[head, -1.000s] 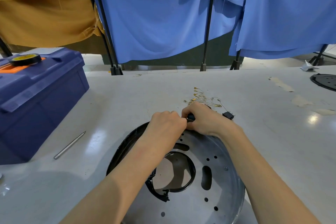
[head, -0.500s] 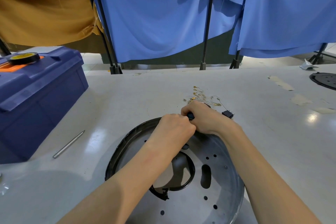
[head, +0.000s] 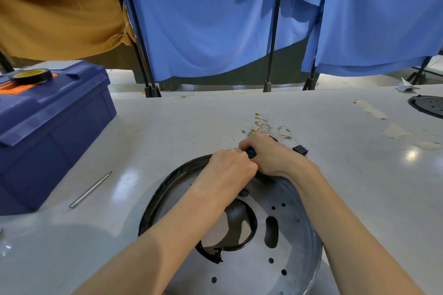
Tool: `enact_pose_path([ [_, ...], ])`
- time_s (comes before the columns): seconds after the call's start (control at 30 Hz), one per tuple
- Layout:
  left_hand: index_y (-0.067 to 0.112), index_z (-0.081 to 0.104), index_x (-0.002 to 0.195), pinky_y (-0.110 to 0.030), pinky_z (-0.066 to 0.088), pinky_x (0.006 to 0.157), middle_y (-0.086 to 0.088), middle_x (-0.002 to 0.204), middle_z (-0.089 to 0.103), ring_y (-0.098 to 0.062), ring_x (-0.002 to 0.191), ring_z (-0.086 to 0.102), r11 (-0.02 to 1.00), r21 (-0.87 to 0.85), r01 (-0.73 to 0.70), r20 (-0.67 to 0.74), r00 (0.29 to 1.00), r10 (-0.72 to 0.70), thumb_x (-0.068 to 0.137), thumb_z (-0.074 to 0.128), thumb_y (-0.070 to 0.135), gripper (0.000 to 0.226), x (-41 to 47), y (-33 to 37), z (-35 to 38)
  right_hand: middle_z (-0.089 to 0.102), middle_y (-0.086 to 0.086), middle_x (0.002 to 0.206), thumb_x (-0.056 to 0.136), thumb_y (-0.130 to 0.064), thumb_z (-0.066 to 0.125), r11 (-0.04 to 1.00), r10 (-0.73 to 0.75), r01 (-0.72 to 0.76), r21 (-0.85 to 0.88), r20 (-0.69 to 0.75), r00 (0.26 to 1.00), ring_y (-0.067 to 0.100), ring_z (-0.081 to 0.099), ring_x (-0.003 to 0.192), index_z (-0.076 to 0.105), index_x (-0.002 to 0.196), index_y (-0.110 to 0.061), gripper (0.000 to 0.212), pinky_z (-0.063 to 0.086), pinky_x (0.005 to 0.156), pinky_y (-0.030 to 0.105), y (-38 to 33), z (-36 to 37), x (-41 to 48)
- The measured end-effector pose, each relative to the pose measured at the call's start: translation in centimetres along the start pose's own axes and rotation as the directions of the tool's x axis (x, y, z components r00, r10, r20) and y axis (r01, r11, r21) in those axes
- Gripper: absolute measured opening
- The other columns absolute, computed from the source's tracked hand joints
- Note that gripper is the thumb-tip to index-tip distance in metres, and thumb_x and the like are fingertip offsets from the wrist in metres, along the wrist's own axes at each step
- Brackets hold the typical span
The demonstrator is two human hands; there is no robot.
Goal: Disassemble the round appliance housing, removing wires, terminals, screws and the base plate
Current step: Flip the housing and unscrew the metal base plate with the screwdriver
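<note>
No text, label, brand, number or sign can be read anywhere. The tape roll (head: 30, 76) on the toolbox (head: 50, 124), far left of the fingers (head: 236, 154), has a yellow face, but any print on it is too blurred to make out. The housing (head: 294, 246) below the fingers shows only bare metal and holes, and the small black part (head: 300, 150) just right of them carries no legible marking.
</note>
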State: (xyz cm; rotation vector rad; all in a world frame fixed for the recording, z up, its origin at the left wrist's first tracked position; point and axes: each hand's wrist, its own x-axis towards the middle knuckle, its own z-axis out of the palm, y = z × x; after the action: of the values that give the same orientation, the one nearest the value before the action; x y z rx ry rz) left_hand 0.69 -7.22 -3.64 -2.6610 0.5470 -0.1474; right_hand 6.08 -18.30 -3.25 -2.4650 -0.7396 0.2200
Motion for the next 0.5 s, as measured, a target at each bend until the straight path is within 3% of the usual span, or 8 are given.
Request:
enact_pose_path([
  [0.17,0.000,0.056,0.116,-0.036,0.035,0.065,-0.018,0.113,0.055,-0.032,0.104,0.058,0.999,-0.032,0.018,-0.021,1.000,-0.018,0.090,0.045,-0.007,0.029,-0.2,-0.3,-0.1,0.045,-0.005,0.062,0.081,0.001,0.053,1.000,-0.007,0.007,0.012,0.000,1.000,0.007,0.038,0.058,0.049,0.058,-0.023,0.034,0.029,0.053,0.020,0.1,0.1,0.0],
  [0.27,0.001,0.056,0.114,-0.035,0.033,0.064,-0.016,0.110,0.054,-0.033,0.100,0.058,0.997,-0.055,0.050,-0.031,0.998,-0.052,0.089,0.047,-0.007,0.028,-0.3,-0.6,-0.1,0.049,0.000,0.067,0.083,-0.005,0.057,1.000,-0.006,0.006,0.015,0.007,1.000,0.012,0.042,0.062,0.058,0.067,-0.016,0.020,0.034,0.056,0.024,0.2,0.1,0.0],
  [0.4,0.003,0.057,0.104,-0.033,0.030,0.060,-0.008,0.086,0.039,-0.028,0.073,0.045,0.986,-0.109,0.123,-0.034,0.991,-0.128,0.088,0.050,-0.001,0.018,-0.6,-1.3,-0.3,0.045,-0.003,0.063,0.086,-0.012,0.062,1.000,-0.003,0.003,0.002,0.006,1.000,0.010,0.039,0.058,0.051,0.061,-0.022,0.029,0.030,0.053,0.022,0.2,0.1,-0.1],
  [0.5,0.005,0.059,0.095,-0.031,0.026,0.056,-0.003,0.075,0.029,-0.024,0.064,0.033,0.967,-0.179,0.180,-0.066,0.979,-0.194,0.088,0.049,0.004,0.012,-0.7,-2.2,-0.3,0.046,-0.004,0.065,0.086,-0.013,0.064,1.000,0.010,-0.010,0.002,0.011,1.000,0.009,0.041,0.060,0.052,0.063,-0.022,0.028,0.031,0.053,0.023,0.2,0.0,-0.1],
])
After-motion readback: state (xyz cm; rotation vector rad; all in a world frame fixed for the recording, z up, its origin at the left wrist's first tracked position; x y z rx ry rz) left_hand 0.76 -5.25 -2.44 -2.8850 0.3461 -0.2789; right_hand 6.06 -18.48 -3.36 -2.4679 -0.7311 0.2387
